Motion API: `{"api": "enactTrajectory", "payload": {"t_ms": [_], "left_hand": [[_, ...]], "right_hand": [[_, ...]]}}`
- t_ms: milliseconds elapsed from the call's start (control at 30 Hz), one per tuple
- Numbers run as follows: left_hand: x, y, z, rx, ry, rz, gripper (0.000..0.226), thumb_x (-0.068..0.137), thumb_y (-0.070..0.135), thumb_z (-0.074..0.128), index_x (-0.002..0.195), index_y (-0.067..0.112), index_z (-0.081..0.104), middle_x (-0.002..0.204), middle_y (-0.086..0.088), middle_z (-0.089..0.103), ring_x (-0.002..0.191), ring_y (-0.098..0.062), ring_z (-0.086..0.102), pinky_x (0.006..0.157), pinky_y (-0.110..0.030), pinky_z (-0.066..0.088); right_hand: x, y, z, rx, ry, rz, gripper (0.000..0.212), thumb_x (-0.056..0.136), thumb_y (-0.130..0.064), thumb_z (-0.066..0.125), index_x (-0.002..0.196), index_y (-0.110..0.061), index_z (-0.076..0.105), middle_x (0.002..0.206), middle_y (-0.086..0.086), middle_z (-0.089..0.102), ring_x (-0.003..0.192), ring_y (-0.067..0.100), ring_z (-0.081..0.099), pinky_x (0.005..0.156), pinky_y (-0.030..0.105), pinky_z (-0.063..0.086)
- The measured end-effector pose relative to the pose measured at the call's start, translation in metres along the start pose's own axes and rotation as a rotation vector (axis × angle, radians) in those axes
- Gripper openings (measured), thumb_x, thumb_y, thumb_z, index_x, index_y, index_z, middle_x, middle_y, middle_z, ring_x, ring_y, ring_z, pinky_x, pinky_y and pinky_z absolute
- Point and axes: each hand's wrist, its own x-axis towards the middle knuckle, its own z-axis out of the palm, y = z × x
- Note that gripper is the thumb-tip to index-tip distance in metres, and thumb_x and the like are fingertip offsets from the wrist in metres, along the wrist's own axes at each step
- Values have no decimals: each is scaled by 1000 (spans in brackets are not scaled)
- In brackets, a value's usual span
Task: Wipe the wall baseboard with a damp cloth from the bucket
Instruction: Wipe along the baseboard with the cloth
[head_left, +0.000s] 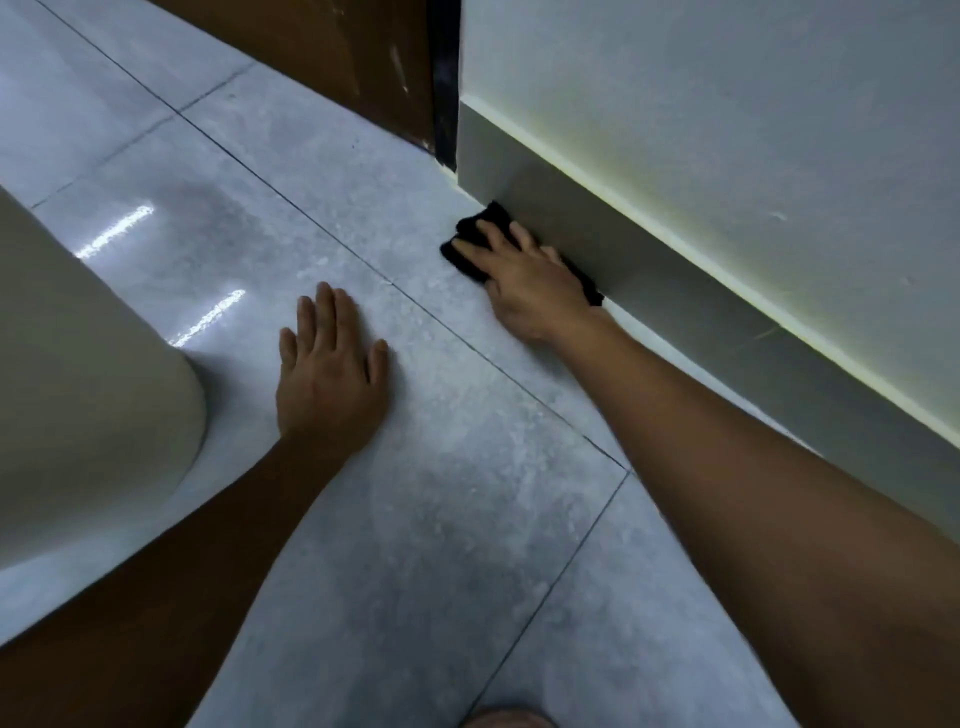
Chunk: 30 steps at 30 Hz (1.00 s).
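Low against the wall on the right, the right hand (524, 280) presses a black cloth (470, 244) to the foot of the grey baseboard (675, 280), where the board meets the floor. Its fingers (491, 234) lie spread and fairly flat over the cloth, pinning it rather than bunching it; part of the cloth shows ahead of the fingertips and a thin dark strip shows behind the hand along the board's bottom edge. Whether the thumb grips the cloth from below cannot be told, since the hand hides it. The spot lies near the end of the baseboard, just short of a dark door frame (445, 78) and a brown door (311, 52). Above the board rises a pale wall (727, 104), with a yellowish line along the board's top edge. The left hand (332, 374) rests palm down on the grey tiled floor (415, 519), open, fingers close together, holding nothing, well apart from the cloth. A rounded beige object (78, 389) stands at the left edge; what it is remains unclear
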Motion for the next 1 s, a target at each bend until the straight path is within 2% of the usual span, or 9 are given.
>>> {"api": "enactTrajectory", "payload": {"t_ms": [100, 267, 433, 533, 667, 800, 867, 933, 1000], "left_hand": [[-23, 19, 8, -27, -1, 78, 65, 98, 40, 19, 151, 6, 6, 160, -12, 3, 148, -28, 0, 118, -39, 1], [-42, 34, 16, 8, -65, 139, 73, 91, 49, 12, 152, 10, 2, 161, -9, -3, 148, -27, -4, 117, -40, -3], [-55, 34, 21, 67, -83, 199, 79, 87, 54, 7, 152, 9, 4, 161, -10, 1, 148, -29, -2, 117, -42, -1], [-61, 45, 21, 33, -80, 273, 75, 90, 51, 9, 151, 8, 6, 160, -10, 4, 148, -27, 1, 117, -41, 0], [-69, 73, 27, 14, -111, 348, 73, 90, 48, 8, 152, 8, 8, 160, -10, 5, 148, -25, 3, 117, -39, 1], [-75, 95, 36, 59, -181, 456, 74, 88, 50, 3, 152, 12, 2, 161, -7, -1, 148, -24, -3, 116, -37, -4], [-80, 102, 41, 86, -217, 492, 77, 86, 53, -1, 152, 13, -2, 161, -6, -6, 148, -23, -7, 116, -36, -7], [-84, 106, 41, 96, -236, 486, 77, 86, 53, 0, 151, 12, -2, 161, -6, -6, 148, -23, -7, 117, -38, -5], [-87, 107, 41, 106, -220, 463, 73, 90, 50, 4, 151, 11, -1, 161, -7, -4, 148, -23, -6, 117, -40, -3]], "right_hand": [[-15, -14, 5, -21, -8, -56, 63, 95, -13, 34, 150, -37, 16, 160, -6, 5, 145, 24, 2, 115, 46, 8], [-107, 9, 19, -60, -5, -163, 65, 93, -14, 41, 149, -40, 19, 159, -8, 11, 145, 20, 8, 112, 41, 15], [-140, 59, 9, -55, -21, 27, 65, 93, -9, 36, 148, -40, 20, 159, -8, 11, 145, 21, 9, 114, 41, 18], [-136, 45, 16, -65, 10, 99, 61, 96, -14, 33, 150, -36, 17, 160, -4, 8, 145, 25, 6, 115, 44, 12], [-179, 49, 28, -142, -68, -92, 65, 88, -20, 26, 150, -38, 16, 159, -5, 12, 144, 27, 11, 112, 45, 19], [-238, 100, 11, -241, -202, -196, 69, 83, -21, 16, 149, -41, 8, 159, -6, 13, 145, 25, 14, 109, 39, 28], [-241, 130, -1, -325, -263, -229, 67, 87, -19, 13, 147, -43, -3, 159, -4, 12, 144, 27, 17, 107, 38, 32], [-230, 144, -9, -399, -289, -233, 67, 93, -17, 17, 145, -44, -16, 160, -4, 1, 145, 27, 9, 110, 40, 31], [-221, 134, -5, -394, -304, -167, 73, 98, -15, 28, 145, -42, -21, 159, -4, -13, 146, 27, -5, 114, 43, 22]]}}
